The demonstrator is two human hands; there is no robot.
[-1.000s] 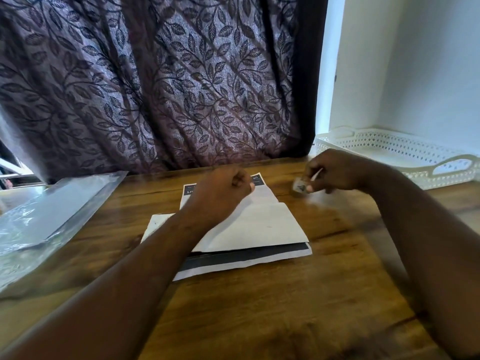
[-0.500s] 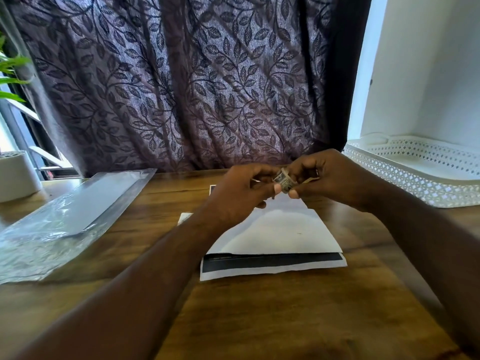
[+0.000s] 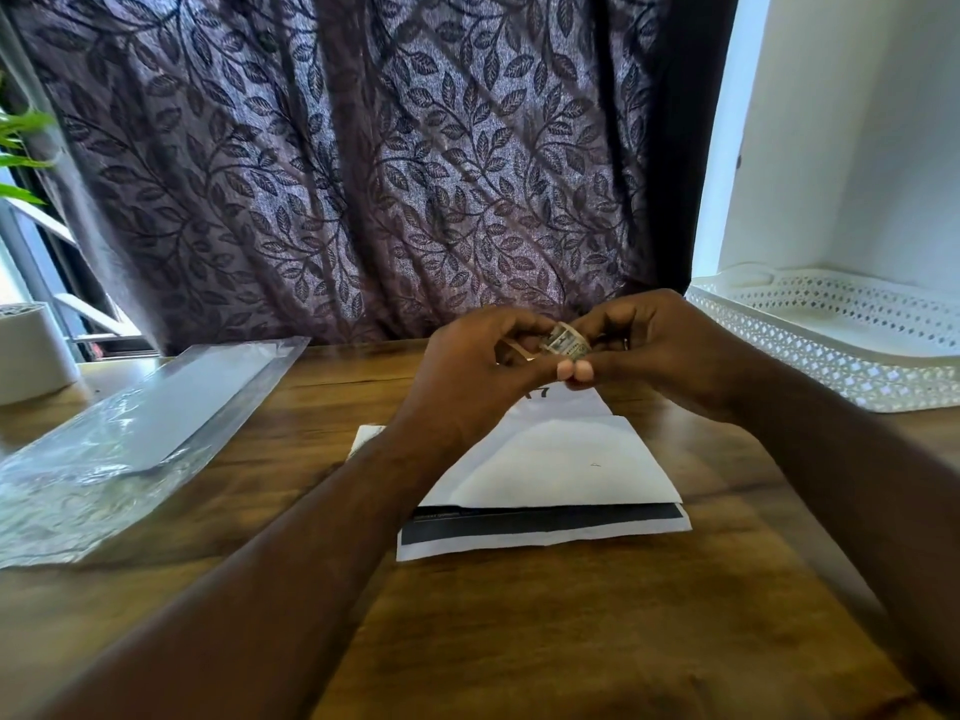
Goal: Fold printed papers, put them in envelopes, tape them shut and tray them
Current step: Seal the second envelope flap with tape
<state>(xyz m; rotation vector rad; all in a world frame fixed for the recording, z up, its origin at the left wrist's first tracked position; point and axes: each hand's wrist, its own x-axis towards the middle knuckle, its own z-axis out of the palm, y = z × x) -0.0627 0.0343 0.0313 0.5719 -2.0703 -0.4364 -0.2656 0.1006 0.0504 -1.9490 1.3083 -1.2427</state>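
- Both hands are raised above the tabletop, working a small tape roll between them.
- Left hand: fingers curled, thumb and forefinger pinching at the roll's left side, where a thin loop of tape shows. Can't tell if the free end is actually lifted.
- Right hand: fingers pressed on the roll from the right, thumb tips of both hands meeting just under it.
- White envelope lies flat directly below the hands, flap end toward the curtain; it sits on a printed sheet with a dark band showing at the near edge.
- White perforated tray is well right of the envelope, near the wall; clear plastic sleeve off to the left.
- Step in hand, as I read it: pulling a strip off to seal the flap.
- To do it well: anchor the roll with the right hand, peel with the left, keep the strip taut so it doesn't fold onto itself.
- Tear short and clean, then lay it centred across the flap edge and press it down from the middle outward.
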